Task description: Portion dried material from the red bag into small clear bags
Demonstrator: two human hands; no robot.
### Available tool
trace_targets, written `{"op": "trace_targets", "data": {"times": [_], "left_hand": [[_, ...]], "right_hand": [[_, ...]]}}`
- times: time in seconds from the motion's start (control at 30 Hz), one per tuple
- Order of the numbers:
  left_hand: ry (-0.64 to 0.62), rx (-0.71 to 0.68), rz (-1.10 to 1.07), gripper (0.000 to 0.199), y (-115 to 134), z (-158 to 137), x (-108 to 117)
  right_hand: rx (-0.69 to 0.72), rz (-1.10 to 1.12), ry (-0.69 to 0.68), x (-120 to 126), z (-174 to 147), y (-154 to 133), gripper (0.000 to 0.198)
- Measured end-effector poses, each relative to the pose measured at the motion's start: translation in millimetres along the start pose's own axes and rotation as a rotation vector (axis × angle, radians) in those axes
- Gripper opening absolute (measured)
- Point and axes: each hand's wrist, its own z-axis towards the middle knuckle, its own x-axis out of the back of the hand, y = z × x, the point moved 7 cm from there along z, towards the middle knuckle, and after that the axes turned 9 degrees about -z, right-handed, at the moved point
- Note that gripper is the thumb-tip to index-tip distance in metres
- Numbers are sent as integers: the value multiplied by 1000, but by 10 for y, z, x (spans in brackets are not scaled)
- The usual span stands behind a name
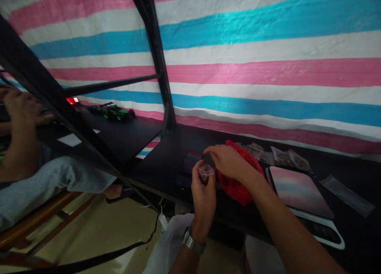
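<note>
My left hand (203, 192), with a metal watch on its wrist, grips a small clear cup (206, 171) with something dark inside. My right hand (228, 159) hovers just above and behind the cup, its fingers curved over a dark object at the cup's rim, resting against a red plastic bag (238, 186) on the black table (166, 163). Whether the right fingers pinch anything is unclear.
A shiny flat scale or pad (300, 190) lies right of the bag, with several small clear packets (282, 157) behind it and one (347, 194) further right. A black shelf post (160, 67) stands left. Another person's hand (20, 111) and a green toy car (114, 112) are at the far left.
</note>
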Motion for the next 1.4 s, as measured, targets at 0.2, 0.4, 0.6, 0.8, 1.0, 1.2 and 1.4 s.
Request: {"op": "trace_targets", "data": {"times": [0.2,0.4,0.6,0.8,1.0,1.2,1.4], "left_hand": [[184,-75,17,45,96,-161,206],[48,-113,59,48,32,-261,135],[-101,-116,72,45,60,-273,1],[-213,-83,50,47,107,-349,-96],[-295,-217,165,56,132,-370,-146],[-439,-305,361,35,119,-290,-237],[-265,-235,499,33,116,-105,-296]], "right_hand": [[78,-123,-131,-280,367,-109,43],[83,-127,-138,-393,377,-145,42],[-11,137,161,242,-79,94,42],[-291,107,144,171,-860,691,30],[-325,49,25,-195,-962,781,25],[-354,32,37,-221,-1043,784,36],[-416,95,71,-160,-1055,811,37]]}}
